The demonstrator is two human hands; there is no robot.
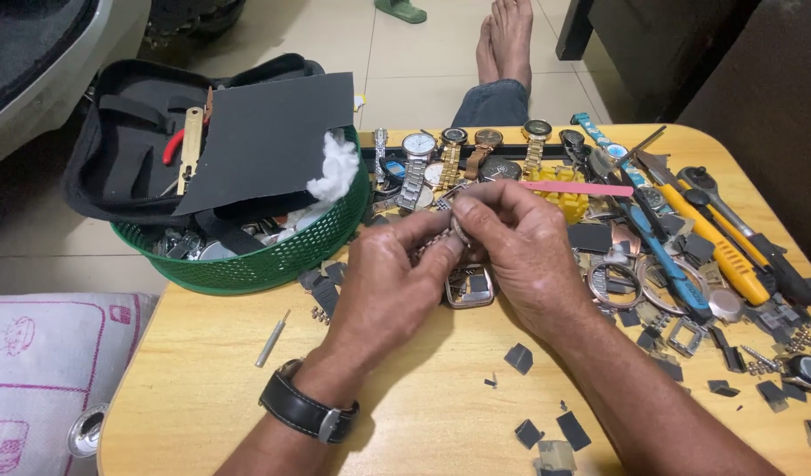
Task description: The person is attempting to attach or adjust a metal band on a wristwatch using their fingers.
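1. Holding a metal watch band (432, 244) between both sets of fingertips, the left hand (390, 275) and the right hand (522, 249) meet above the middle of the desk (203, 388); each is closed in a pinch on the band, thumbs and forefingers touching it.
2. Just below the hands a square watch case (470, 287) lies on the desk; whether the band is joined to it I cannot tell, since the fingers hide the joint.
3. To do this well, I judge the pinch should stay close to the link being worked, so the band does not twist or slip.
4. Keeping the work low over the desk seems wise: a small pin that drops would land near the case and not roll toward the edge.
5. Loose dark scraps (518, 357) and a thin pin tool (271, 339) lie near the wrists; the forearms should stay clear of them.
6. Well apart to the left stands a green basket (273, 260), and a row of watches (454, 154) lies behind the hands; neither is touched.
7. A yellow screwdriver (718, 242) and other tools rest at the right, within reach of the right hand.
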